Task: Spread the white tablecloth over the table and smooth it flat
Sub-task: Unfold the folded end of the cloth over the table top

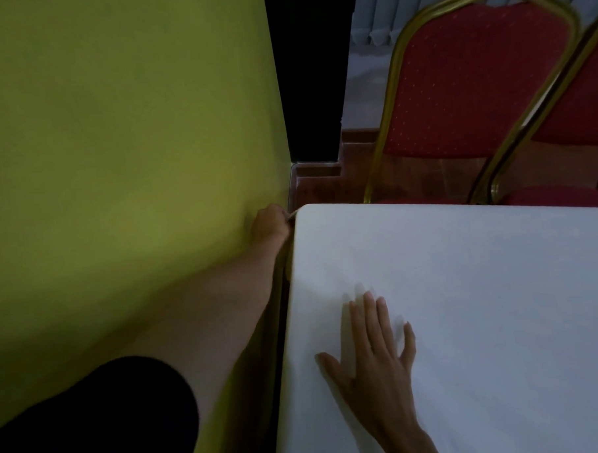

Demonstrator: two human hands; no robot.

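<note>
The white tablecloth covers the table on the right half of the view and lies mostly smooth, with faint creases near its left edge. My left hand reaches down the narrow gap between the wall and the table, closed on the cloth's far left corner. My right hand rests flat on top of the cloth near the left edge, fingers spread and blurred by motion. The table itself is hidden under the cloth.
A yellow-green wall runs close along the table's left side. Two red padded chairs with gold frames stand just beyond the far edge. Brown wooden floor and a dark doorway lie behind the corner.
</note>
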